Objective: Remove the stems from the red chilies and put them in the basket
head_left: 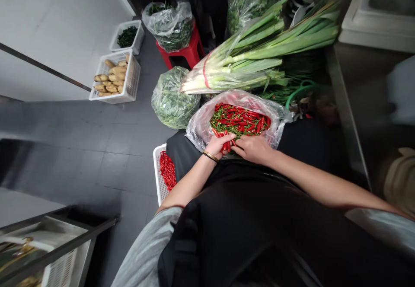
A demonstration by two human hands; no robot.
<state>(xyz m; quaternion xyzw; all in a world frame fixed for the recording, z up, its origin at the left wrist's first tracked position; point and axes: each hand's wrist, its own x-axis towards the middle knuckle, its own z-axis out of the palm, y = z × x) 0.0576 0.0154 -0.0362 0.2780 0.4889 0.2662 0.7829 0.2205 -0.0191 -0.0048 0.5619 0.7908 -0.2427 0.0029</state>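
Bundled leeks (233, 62) lie beyond a clear plastic bag (201, 127) of red chilies (240, 120), which rests on a black apron (304, 138). Left hand (220, 144) clenches a few chilies at the bag's mouth; right hand (254, 148) sits just beside, its grip seemingly loose, hard to tell.

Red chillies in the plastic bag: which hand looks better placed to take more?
Probably the left hand: it is holding a few red chillies at the mouth of the plastic bag, while the right hand sits lower at the bag's edge.

Left hand (220, 143) holding red chilies (240, 120), right hand (253, 148) just beside it, clear plastic bag (201, 127) around the chilies
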